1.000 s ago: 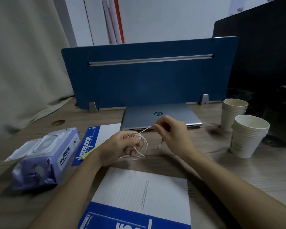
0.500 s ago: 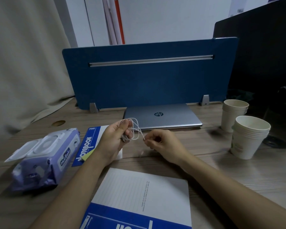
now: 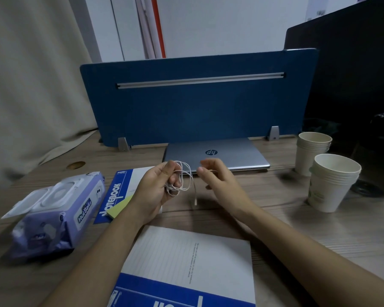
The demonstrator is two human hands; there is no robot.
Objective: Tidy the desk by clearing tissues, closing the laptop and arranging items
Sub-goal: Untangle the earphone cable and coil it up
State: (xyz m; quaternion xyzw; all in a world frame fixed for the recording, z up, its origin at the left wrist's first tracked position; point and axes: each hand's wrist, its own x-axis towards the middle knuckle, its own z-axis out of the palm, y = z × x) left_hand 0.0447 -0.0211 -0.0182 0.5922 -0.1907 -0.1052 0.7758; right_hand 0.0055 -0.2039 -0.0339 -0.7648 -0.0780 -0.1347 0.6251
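Observation:
My left hand (image 3: 157,191) grips a white cable (image 3: 183,178) wound into a loose coil above the wooden desk (image 3: 286,218). One plug end of the cable hangs free below the coil. My right hand (image 3: 217,178) hovers just right of the coil with its fingers relaxed and apart from the cable. Behind both hands a silver laptop (image 3: 231,151) lies closed against the blue divider (image 3: 197,107). A purple wet-wipes pack (image 3: 60,209) with its lid flipped open lies at the left.
A blue-and-white notebook (image 3: 186,262) lies at the near edge, a second notebook (image 3: 124,185) with a yellow sticky pad (image 3: 118,207) under my left wrist. Two stacks of paper cups (image 3: 333,180) stand right, beside dark equipment (image 3: 381,151). A curtain hangs at the left.
My right hand wound the cable round my left hand's fingers, then let go and drew slightly away. The loose end now hangs from the coil.

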